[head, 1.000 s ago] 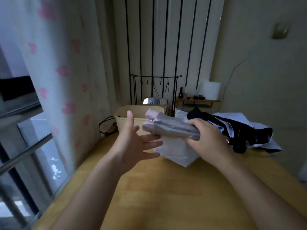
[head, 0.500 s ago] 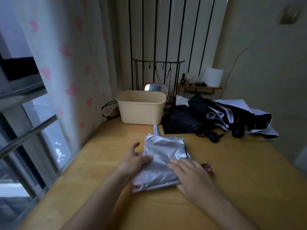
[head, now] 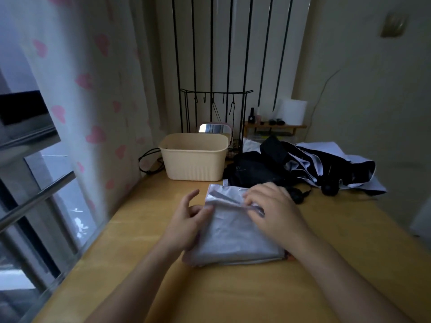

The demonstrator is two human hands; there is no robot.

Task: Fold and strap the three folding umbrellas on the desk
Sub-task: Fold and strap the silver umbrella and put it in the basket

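Head cam: silver umbrella [head: 235, 238] lies flat on the desk [head: 233, 294] right in front of the person, between both hands. Right hand [head: 272, 210] sits on the far end with its fingers curled, pinching a raised pleat of the fabric. Left hand [head: 186, 220] is at the left edge with the index lifted and the other fingertips against the cloth (can't tell if it's actually gripping or just touching).

I'd say this is the pleat-tidying step on umbrella one, with nothing strapped yet. The black umbrella [head: 251, 173] and the black-and-white umbrella [head: 345, 164] sit further back by the bin [head: 193, 159], both loose. Next move probably needs the folds laid flat one way, then a tight roll so the strap can reach round.
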